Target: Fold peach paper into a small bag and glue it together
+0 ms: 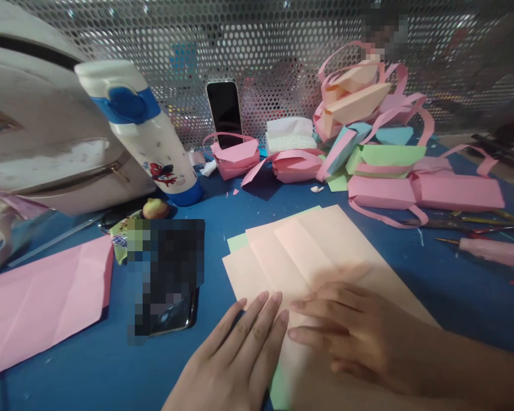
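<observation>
Peach paper sheets (346, 240) before you on the blue table (223, 205), green paper (239, 244) beneath, your left hand (233, 351) stretched flat on their left side, gripping nothing, your right hand (360, 328) half-curled over them, no telling if it pinches any

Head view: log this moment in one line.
left hand: flat across edge of peach paper sheets; right hand: half curled over them, contact unclear; beneath: light green paper; left side: creased pink paper, blue table
</observation>
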